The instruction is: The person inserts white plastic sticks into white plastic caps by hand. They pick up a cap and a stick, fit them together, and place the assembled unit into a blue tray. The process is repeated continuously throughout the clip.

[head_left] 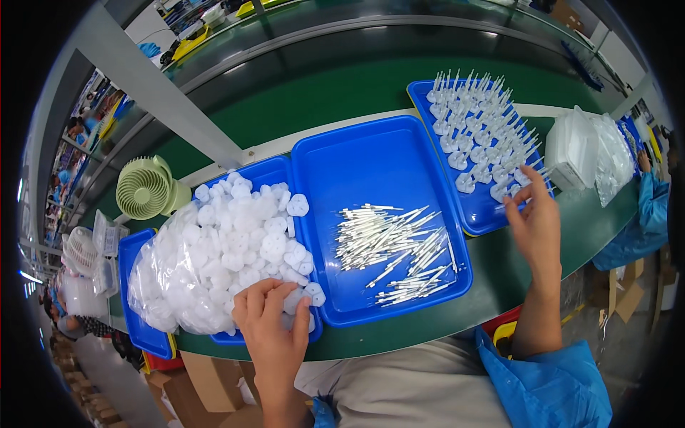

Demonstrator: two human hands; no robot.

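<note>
A heap of white, petal-edged plastic discs (235, 228) lies in and around a clear bag on a blue tray. My left hand (272, 317) is at the heap's near right edge, its fingers curled and its thumb and forefinger closed about a disc, partly hidden. My right hand (534, 217) hangs over the near right corner of another blue tray (479, 220), thumb and forefinger apart beside discs there. Discs with thin upright rods (479, 143) stand in rows on that tray. Between the hands, loose thin white rods (389, 246) lie in the middle blue tray (371, 157).
A green fan (145, 189) stands behind the bag. Clear plastic containers (103, 250) sit at the far left. A white foam block (571, 150) and a clear bag (612, 157) are at the right of the green bench (342, 347). A metal post (164, 93) slants down at the back left.
</note>
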